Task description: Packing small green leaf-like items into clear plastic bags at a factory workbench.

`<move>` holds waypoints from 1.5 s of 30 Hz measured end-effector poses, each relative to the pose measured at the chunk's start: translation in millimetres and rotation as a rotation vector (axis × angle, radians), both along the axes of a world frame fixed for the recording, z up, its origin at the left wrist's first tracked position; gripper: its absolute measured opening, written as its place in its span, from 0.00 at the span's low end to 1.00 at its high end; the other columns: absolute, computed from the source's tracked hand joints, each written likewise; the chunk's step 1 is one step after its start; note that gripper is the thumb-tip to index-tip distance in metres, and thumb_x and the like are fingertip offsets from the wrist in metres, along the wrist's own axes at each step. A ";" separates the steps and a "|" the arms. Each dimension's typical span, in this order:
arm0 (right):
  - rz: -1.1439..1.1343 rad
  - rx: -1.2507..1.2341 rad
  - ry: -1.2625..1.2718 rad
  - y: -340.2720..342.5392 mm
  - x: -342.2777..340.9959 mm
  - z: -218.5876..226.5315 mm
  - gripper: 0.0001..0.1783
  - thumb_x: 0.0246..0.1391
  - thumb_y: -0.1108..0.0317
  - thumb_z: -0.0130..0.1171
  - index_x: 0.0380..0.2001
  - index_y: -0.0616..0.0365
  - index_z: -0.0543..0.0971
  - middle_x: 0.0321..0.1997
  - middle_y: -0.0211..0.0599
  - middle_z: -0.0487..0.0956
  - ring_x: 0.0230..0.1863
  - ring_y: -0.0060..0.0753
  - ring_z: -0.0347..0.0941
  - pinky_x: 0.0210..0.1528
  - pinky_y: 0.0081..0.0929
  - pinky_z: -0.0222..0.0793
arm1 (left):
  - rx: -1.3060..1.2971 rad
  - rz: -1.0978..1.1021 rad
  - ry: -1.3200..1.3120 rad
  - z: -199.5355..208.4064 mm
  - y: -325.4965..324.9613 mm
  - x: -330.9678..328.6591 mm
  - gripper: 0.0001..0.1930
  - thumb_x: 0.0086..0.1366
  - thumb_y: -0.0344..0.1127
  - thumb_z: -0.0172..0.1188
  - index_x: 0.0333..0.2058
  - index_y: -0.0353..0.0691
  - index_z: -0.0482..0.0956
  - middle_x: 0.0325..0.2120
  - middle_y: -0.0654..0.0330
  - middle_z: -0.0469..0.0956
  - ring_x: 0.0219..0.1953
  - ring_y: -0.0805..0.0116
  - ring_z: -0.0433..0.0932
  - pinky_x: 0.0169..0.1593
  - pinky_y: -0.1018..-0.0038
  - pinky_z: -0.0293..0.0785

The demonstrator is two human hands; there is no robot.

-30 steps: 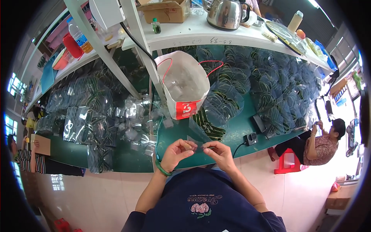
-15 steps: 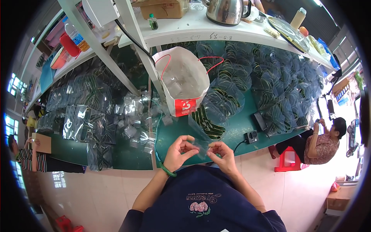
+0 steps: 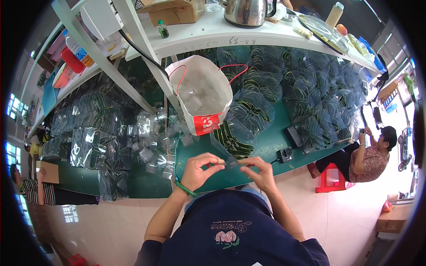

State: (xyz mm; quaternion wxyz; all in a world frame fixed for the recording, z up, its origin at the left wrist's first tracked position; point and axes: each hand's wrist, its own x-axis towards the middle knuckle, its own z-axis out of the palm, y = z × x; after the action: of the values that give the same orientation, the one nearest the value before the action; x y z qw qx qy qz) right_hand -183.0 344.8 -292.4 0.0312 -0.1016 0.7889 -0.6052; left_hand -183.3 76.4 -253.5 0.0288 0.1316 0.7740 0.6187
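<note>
Both my hands are above the table's near edge, fingertips pinched and facing each other. A small clear plastic piece stretches between them; whether it is a bag or a film I cannot make out. My left hand, with a green bangle at its wrist, grips one end between thumb and finger. At the other end my right hand pinches it. Just beyond lies a clear bag with dark, yellow-edged strips. Behind that stands an open white paper bag with red handles and clear small pieces inside.
Small clear packets are scattered left of the paper bag, near flat bagged stacks. Many bagged pieces heap at right, beside a small black device. A shelf holds a kettle. A person sits at right; another is at left.
My view has shifted slightly, so the table things sit a little further left. My hands still pinch the clear plastic piece, and my right fingers are straighter.
</note>
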 end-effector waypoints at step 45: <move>-0.042 1.119 0.383 10.5 -86.4 -54.3 0.05 0.51 0.65 0.64 0.29 0.52 0.84 0.27 0.34 0.84 0.43 0.38 0.79 0.48 0.38 0.67 | -0.652 -0.807 -0.158 -72.7 50.5 -179.8 0.10 0.57 0.32 0.78 0.37 0.37 0.91 0.31 0.55 0.90 0.35 0.63 0.88 0.42 0.66 0.83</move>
State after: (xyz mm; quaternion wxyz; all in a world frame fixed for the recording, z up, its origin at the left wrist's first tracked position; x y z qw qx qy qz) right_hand -269.4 355.3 -346.8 -0.0751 -0.1614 0.9816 -0.0684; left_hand -363.1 126.8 -326.2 0.3625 0.3566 0.8095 0.2934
